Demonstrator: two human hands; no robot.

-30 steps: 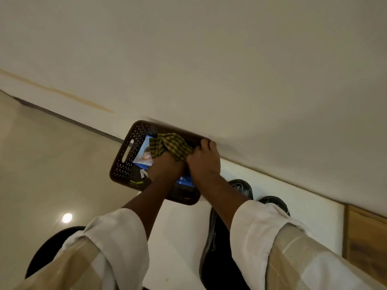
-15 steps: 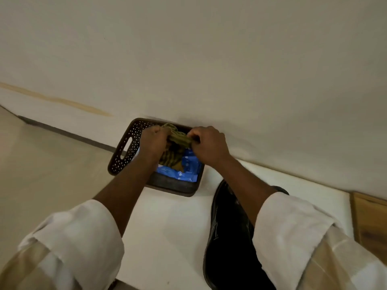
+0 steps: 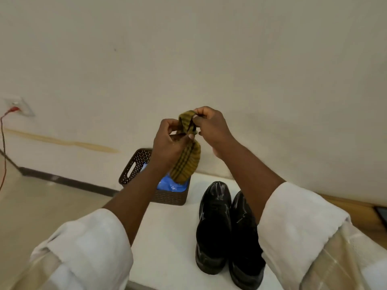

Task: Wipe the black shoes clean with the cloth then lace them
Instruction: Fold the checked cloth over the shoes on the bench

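Note:
Both hands hold a yellow-and-dark striped cloth (image 3: 186, 158) up in the air above the basket. My left hand (image 3: 169, 143) grips its upper part, with the rest hanging down below the palm. My right hand (image 3: 211, 128) pinches the cloth's top fold between thumb and fingers. Two glossy black shoes (image 3: 226, 222) stand side by side on the white table (image 3: 167, 237), toes pointing to the wall, below my right forearm. The right shoe is partly hidden by my right sleeve.
A brown perforated basket (image 3: 134, 166) with blue packaging (image 3: 167, 185) inside sits at the table's back left against the wall. A wall socket (image 3: 18, 105) with a red cable is far left. A wooden surface (image 3: 360, 210) lies at right.
Both hands have lifted the cloth out of the basket and raised it well above the table. The view has tilted up, showing both shoes fully.

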